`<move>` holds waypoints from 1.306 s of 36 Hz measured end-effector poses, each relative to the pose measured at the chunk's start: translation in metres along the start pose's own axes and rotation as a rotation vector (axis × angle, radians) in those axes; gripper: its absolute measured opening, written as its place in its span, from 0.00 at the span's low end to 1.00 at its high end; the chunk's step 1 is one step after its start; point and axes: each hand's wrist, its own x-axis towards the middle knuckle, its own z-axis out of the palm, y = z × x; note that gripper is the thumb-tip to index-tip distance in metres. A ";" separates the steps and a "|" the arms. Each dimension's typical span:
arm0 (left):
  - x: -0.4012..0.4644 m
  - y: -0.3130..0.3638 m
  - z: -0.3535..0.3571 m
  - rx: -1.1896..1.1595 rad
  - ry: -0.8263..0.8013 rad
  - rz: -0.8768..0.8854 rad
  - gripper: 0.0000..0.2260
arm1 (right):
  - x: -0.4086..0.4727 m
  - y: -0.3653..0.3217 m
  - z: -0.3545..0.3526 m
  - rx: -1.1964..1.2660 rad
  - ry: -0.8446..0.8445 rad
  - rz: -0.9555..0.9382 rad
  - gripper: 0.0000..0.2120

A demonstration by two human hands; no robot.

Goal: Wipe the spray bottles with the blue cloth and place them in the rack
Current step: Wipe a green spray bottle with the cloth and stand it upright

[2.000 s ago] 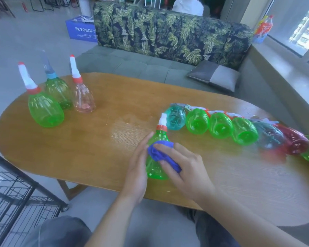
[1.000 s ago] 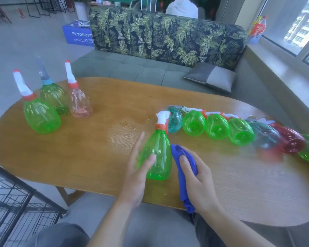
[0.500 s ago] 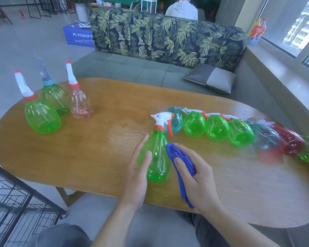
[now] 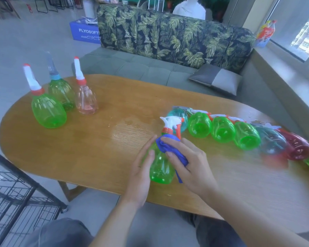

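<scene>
Wiping step, judged midway: upright green bottle (image 4: 161,168) at table's (image 4: 96,148) near edge, steadied by left hand (image 4: 141,168) with straight fingers; cloth (image 4: 168,147) pressed to shoulder by curled right hand (image 4: 189,166). Next: firm grasp, carry to rack (image 4: 16,202), lower left.

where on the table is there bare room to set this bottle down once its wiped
The widest bare patch of the table lies between the three upright bottles at far left and the left hand. The far edge toward the sofa is also bare. The right side is crowded by the row of lying bottles.
</scene>
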 end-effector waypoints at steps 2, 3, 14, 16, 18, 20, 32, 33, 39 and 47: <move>0.001 -0.001 -0.001 -0.016 0.008 -0.009 0.22 | -0.009 -0.002 -0.002 -0.036 -0.049 -0.092 0.17; 0.001 -0.001 -0.002 -0.020 0.005 -0.012 0.22 | -0.015 -0.003 -0.003 -0.063 -0.082 -0.144 0.16; -0.005 0.006 0.004 0.004 -0.025 0.011 0.22 | -0.028 -0.002 -0.022 -0.165 -0.105 -0.384 0.16; -0.004 0.004 0.002 0.001 -0.029 0.005 0.23 | -0.014 -0.003 -0.025 -0.066 -0.004 -0.230 0.16; -0.004 0.002 0.003 0.013 -0.047 0.010 0.23 | 0.003 -0.004 -0.027 -0.018 0.063 -0.066 0.17; -0.003 0.000 0.003 0.022 -0.064 0.017 0.23 | 0.016 -0.004 -0.026 0.001 0.071 0.039 0.17; 0.001 -0.001 -0.003 -0.019 -0.018 -0.017 0.21 | -0.019 0.000 -0.004 -0.089 -0.111 -0.249 0.16; 0.000 -0.002 -0.003 -0.007 -0.018 -0.012 0.22 | -0.024 -0.001 -0.005 -0.135 -0.140 -0.293 0.16; -0.001 0.001 0.001 0.032 -0.038 -0.001 0.19 | -0.040 -0.005 -0.019 -0.260 -0.225 -0.527 0.16; -0.004 0.002 0.004 0.024 -0.061 -0.009 0.21 | 0.009 -0.011 -0.030 -0.013 0.007 0.014 0.16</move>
